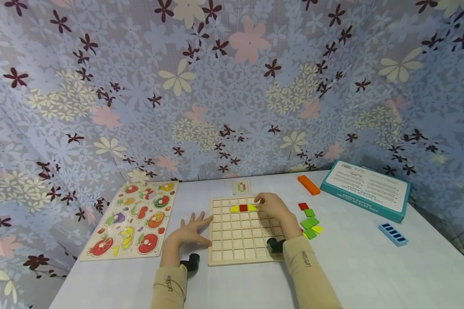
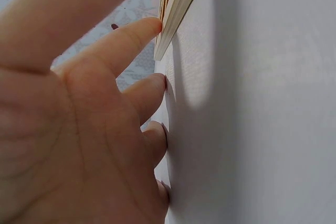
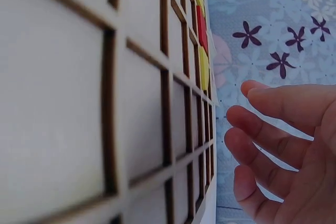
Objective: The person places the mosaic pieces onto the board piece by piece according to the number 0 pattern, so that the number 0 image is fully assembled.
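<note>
A wooden grid board (image 1: 232,242) lies on the white table. In its upper rows sits a red square tile (image 1: 243,208), with a yellow tile (image 1: 235,209) on its left and another yellow tile (image 1: 252,207) on its right. My left hand (image 1: 187,231) has its fingers spread, thumb and index fingertip at the board's left edge; the other fingertips rest on the table in the left wrist view. Over the board's upper right, my right hand (image 1: 275,209) hovers near the right yellow tile. The right wrist view shows its fingers (image 3: 262,129) loosely bent with nothing between them.
Several loose red, green and yellow tiles (image 1: 309,222) lie right of the board. A small pattern card (image 1: 241,187) is behind it. On the left lies a fruit puzzle (image 1: 139,184); on the right are an orange block (image 1: 308,185), a teal box (image 1: 365,191) and a blue piece (image 1: 393,234).
</note>
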### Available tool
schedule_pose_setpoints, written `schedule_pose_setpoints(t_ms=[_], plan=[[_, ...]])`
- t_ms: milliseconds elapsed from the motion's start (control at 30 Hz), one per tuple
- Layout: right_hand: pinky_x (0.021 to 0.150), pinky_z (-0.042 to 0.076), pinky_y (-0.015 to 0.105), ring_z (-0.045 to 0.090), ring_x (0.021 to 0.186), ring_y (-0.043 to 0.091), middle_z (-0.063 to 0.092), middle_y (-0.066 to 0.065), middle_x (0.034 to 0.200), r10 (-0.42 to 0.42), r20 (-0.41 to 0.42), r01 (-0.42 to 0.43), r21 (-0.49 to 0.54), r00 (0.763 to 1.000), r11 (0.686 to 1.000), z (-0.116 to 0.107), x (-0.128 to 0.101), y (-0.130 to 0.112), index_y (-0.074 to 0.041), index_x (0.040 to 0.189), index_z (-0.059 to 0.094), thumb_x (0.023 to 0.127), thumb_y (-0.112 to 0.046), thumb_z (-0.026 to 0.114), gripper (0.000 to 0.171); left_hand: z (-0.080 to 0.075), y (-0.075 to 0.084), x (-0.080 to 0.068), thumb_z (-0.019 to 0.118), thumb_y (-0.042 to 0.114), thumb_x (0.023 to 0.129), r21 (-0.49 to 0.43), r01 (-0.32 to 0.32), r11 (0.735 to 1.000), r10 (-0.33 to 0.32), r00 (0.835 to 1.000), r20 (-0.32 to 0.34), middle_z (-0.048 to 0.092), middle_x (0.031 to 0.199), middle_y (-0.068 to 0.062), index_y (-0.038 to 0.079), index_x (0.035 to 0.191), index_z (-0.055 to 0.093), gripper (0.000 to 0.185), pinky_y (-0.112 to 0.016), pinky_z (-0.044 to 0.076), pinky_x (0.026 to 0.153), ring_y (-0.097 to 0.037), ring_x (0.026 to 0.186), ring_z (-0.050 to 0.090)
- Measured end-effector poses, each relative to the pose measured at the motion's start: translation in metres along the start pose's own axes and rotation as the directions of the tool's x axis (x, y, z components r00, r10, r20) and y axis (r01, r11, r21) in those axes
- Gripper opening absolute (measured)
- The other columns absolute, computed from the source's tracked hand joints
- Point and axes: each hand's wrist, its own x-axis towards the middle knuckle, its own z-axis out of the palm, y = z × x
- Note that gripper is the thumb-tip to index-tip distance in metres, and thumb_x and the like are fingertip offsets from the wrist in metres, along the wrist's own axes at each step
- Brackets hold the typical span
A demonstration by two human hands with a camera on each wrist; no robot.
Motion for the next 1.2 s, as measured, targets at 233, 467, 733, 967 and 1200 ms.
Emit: schedule_pose_setpoints(t_ms=[233,467,733,967,1200], plan=[[0.07,0.048,0.036,0.055,0.08,0.023,0.061,0.011,0.09,0.076,-0.009,-0.076,-0.002,0.997,0.997,-0.009,-0.017,-0.011,-0.002,0.102,0.064,0.086,-0.003,0.053,0.019,0.001,-0.001,0.0,0.08,0.026,0.065,-0.003,0.003,1.0,-0.003,1.0,-0.001,0.014,0.153,-0.015,0.017,0.143,0.037,0.09,-0.061,-0.013,0.106,-0.039,0.14,-0.005],[0.071,0.047,0.039,0.054,0.082,0.025,0.06,0.012,0.093,0.096,-0.015,-0.095,0.052,0.995,0.994,-0.016,-0.026,-0.007,-0.001,0.103,0.063,0.086,-0.004,0.053,0.019,0.001,-0.001,0.0,0.08,0.026,0.064,-0.008,0.006,1.0,-0.006,1.0,-0.007,0.015,0.153,-0.015,0.018,0.142,0.038,0.089,-0.061,-0.014,0.106,-0.039,0.14,-0.006],[0.065,0.045,0.033,0.053,0.076,0.022,0.061,0.009,0.089,0.125,-0.04,-0.123,0.048,0.991,0.991,-0.019,-0.03,0.009,-0.005,0.101,0.063,0.082,-0.005,0.056,0.02,0.002,-0.002,0.0,0.08,0.024,0.064,-0.007,-0.009,1.0,0.009,1.0,-0.012,0.015,0.153,-0.016,0.017,0.142,0.038,0.089,-0.062,-0.013,0.106,-0.04,0.14,-0.005],[0.058,0.043,0.029,0.051,0.072,0.022,0.06,0.013,0.091,0.137,-0.042,-0.133,0.083,0.99,0.988,-0.02,-0.038,0.019,-0.002,0.102,0.063,0.085,-0.004,0.057,0.018,0.001,-0.002,0.0,0.08,0.025,0.064,0.006,-0.002,1.0,0.002,1.0,-0.008,0.015,0.153,-0.015,0.017,0.142,0.038,0.09,-0.061,-0.013,0.106,-0.04,0.14,-0.005],[0.06,0.049,0.031,0.054,0.073,0.022,0.06,0.013,0.093,0.156,-0.033,-0.152,0.114,0.987,0.982,-0.025,-0.041,0.026,-0.001,0.104,0.062,0.086,-0.005,0.057,0.019,0.0,0.0,0.0,0.08,0.026,0.063,-0.002,0.013,1.0,-0.013,1.0,-0.012,0.016,0.153,-0.015,0.017,0.142,0.038,0.09,-0.06,-0.013,0.107,-0.04,0.14,-0.004]])
